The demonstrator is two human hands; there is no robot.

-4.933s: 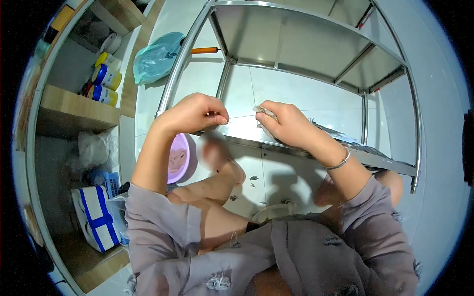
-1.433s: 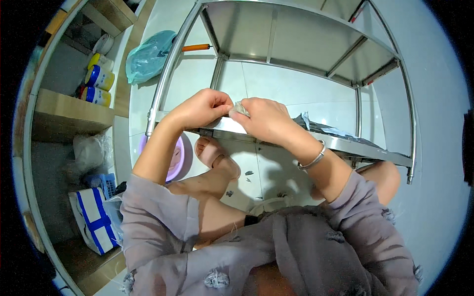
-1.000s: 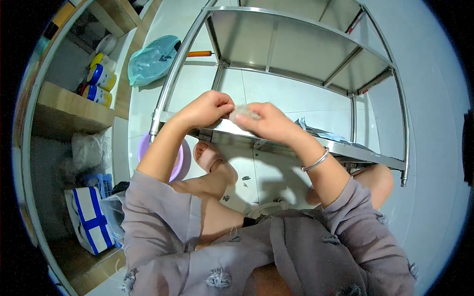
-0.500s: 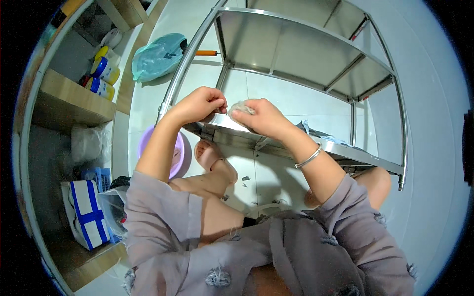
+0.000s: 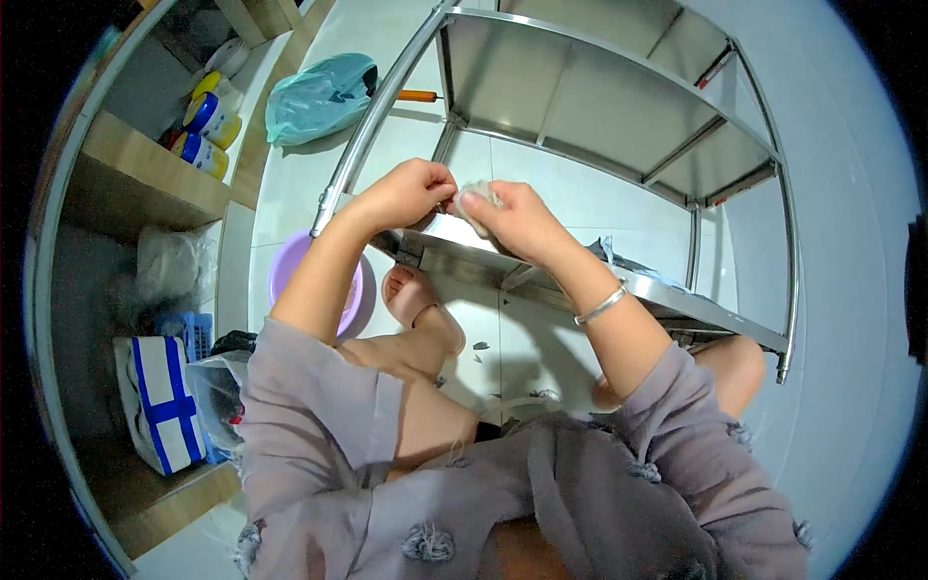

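My right hand (image 5: 517, 215) is closed round a crumpled, pale grey-beige wad (image 5: 478, 205), perhaps cloth; its exact kind does not show. Close beside it, my left hand (image 5: 411, 193) has its fingers curled and the tips pinched together near the wad. Whatever those fingertips hold is hidden or too small to name. Both hands are above the left part of the low shelf (image 5: 464, 232) of a shiny metal rack (image 5: 590, 87). Toward the shelf's right end lies a dark and light-blue crumpled thing (image 5: 633, 263).
A purple basin (image 5: 290, 271) stands on the floor to the left, partly behind my left forearm. Beyond it lies a teal plastic bag (image 5: 319, 97) by an orange stick (image 5: 418, 97). Open cabinets with tubs (image 5: 213, 121) and a white-and-blue bag (image 5: 164, 406) line the left. Small dark scraps (image 5: 480, 345) dot the floor.
My fingertips and the wad have come closer together, and my left hand has risen slightly in the picture. The right hand keeps its hold. The whole view has shifted a little.
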